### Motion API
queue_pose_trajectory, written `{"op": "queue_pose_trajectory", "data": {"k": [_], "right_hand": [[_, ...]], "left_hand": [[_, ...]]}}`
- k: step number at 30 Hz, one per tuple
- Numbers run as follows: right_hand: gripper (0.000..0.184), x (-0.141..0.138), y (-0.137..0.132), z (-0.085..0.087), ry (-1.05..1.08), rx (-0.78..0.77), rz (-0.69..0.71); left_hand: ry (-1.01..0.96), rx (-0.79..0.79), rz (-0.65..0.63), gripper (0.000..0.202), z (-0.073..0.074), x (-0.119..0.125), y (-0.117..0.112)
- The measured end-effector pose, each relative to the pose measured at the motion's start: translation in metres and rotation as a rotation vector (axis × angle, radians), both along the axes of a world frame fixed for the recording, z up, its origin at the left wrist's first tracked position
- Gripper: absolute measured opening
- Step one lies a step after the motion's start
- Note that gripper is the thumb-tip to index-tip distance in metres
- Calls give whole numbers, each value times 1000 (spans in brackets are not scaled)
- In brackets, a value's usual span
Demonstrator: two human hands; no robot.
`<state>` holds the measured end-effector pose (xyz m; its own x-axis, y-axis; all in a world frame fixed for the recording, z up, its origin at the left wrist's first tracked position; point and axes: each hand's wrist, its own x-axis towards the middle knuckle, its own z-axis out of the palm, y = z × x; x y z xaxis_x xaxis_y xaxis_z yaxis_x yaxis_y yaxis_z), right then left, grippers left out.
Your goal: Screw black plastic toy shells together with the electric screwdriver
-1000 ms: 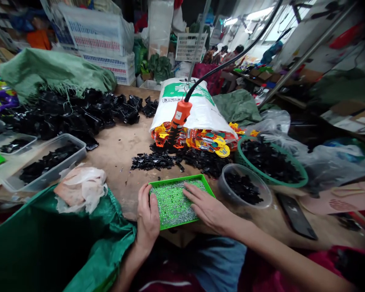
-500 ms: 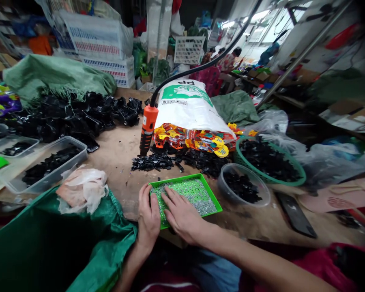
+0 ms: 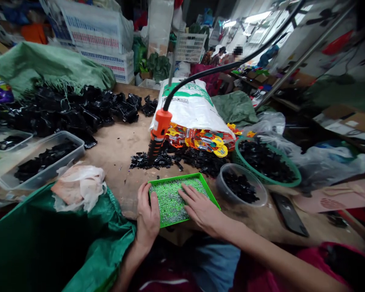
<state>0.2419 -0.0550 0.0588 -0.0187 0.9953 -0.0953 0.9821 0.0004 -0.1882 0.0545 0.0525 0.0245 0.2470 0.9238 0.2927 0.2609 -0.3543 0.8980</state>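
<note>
A shallow green tray [image 3: 211, 198] sits at the table's front edge, and a layer of tiny silvery pieces [image 3: 170, 201] covers its floor. My left hand [image 3: 147, 215] grips the tray's left rim. My right hand [image 3: 199, 209] lies flat with its fingers spread, resting on the pieces at the tray's right side and holding nothing. Beyond the tray is a heap of black plastic parts [image 3: 185, 160].
An orange-and-black electric tool [image 3: 159, 132] hangs from a black cable above the heap, before a white woven sack [image 3: 191, 105] spilling orange and yellow pieces [image 3: 200, 140]. A transparent bowl [image 3: 240, 188], green basket [image 3: 280, 183] and black phone [image 3: 288, 213] stand right.
My right hand has swept rightward across the tray, and the silvery pieces now lie more evenly over its floor. The hanging tool has swung a little to the right.
</note>
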Motion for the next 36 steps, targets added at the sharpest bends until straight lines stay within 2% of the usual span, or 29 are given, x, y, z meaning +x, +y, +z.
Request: {"op": "queue_pose_trajectory", "data": {"k": [3,6,8,10,12,14,17,22,24,28,31,33,36], "right_hand": [[48,8,-22,-2,-45,53,3],[39,-1,-30,-1,-69,19,51],[42,-18,-26,1,-41,-15,-7],[54,-39,-18,7,15,-49,-66],[60,-59,-9,13,65,-85,-40],[58,-73,-1,19,90,-92,16],[56,-80,9,23,80,-68,28],[57,-63,20,19,82,-93,151],[55,-50,18,18,73,-91,142],[53,-18,3,13,15,-87,15],[54,3,-8,4,-8,-47,-80],[56,8,-9,-4,-10,-11,-150],[59,-1,-1,-10,14,-11,-244]], "left_hand": [[-5,-6,-9,35,2,-1,-1],[-1,-3,-14,35,2,-1,-1],[2,5,-18,34,2,-1,-1],[2,12,-20,35,2,-1,0],[-1,14,-22,36,1,-1,0],[-1,11,-20,36,1,0,0],[-1,1,-17,37,0,0,1],[-5,6,-15,38,-1,0,1],[-7,9,-13,37,-1,0,1],[-10,9,-18,36,0,0,0],[-12,3,-18,36,0,0,-1],[-14,-7,-17,36,0,0,-1],[-18,-13,-17,36,0,0,-1]]}}
